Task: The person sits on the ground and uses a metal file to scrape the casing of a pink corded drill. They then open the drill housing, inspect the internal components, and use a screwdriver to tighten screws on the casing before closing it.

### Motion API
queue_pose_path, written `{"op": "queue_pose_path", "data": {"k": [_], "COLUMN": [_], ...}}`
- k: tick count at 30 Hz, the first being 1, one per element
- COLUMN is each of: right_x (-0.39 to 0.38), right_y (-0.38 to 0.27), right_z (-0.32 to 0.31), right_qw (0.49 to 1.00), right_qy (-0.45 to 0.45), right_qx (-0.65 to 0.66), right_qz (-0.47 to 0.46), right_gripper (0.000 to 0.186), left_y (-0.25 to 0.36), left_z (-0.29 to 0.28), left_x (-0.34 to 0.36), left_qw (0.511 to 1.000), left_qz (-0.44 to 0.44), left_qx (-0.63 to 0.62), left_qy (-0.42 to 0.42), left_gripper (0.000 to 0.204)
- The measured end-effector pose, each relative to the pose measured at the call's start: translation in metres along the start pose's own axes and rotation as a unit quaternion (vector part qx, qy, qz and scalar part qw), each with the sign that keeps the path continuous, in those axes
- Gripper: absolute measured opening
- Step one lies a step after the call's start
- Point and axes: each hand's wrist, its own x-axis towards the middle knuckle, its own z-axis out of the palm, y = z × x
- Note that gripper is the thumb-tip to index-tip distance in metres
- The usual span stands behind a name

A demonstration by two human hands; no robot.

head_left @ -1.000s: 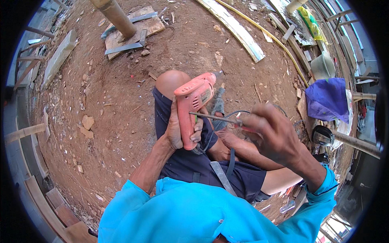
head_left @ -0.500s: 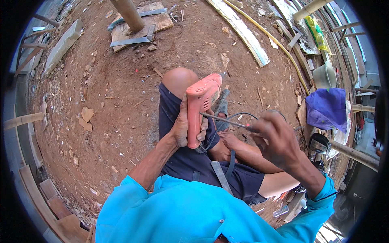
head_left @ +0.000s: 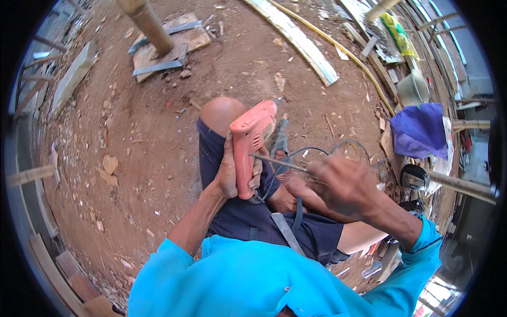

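A faded red power drill (head_left: 244,158) rests upright against my raised knee, its handle down and its nose pointing away to the right. My left hand (head_left: 228,171) is wrapped around the handle, fingertips showing on the right side. My right hand (head_left: 346,185), smeared by motion, grips a screwdriver (head_left: 280,162). Its thin shaft reaches left, and the tip meets the side of the drill's handle. The screwdriver's handle is hidden inside my fingers. A dark cord (head_left: 271,185) runs from the handle's base and loops to the right.
A flat metal bar (head_left: 288,232) lies on my lap. Beyond my knee, a bamboo post (head_left: 150,26) stands on a wooden board. A long pale plank (head_left: 296,39) and yellow pole (head_left: 338,45) lie farther off. Purple cloth (head_left: 420,129) and a pale bucket (head_left: 413,89) are at right.
The whole view has shifted slightly, so the scene sits farther left. My right hand has turned at the screwdriver, its fingers now more closed. The tip is still at the drill's handle.
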Motion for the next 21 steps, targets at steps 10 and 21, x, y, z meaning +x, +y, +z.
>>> {"op": "queue_pose_path", "data": {"k": [10, 21], "right_x": [-0.002, -0.066], "right_y": [0.006, 0.034], "right_z": [0.002, 0.014], "right_qw": [0.938, 0.797], "right_qy": [-0.049, 0.15], "right_qx": [0.277, 0.405], "right_qz": [0.204, 0.422], "right_gripper": [0.03, 0.037], "left_y": [-0.006, -0.015], "left_z": [0.004, -0.012], "left_x": [0.003, -0.016], "left_qw": [1.0, 0.993], "left_qz": [0.027, 0.045], "left_qx": [0.0, -0.054], "left_qy": [0.0, -0.095], "left_gripper": [0.114, 0.117]}}
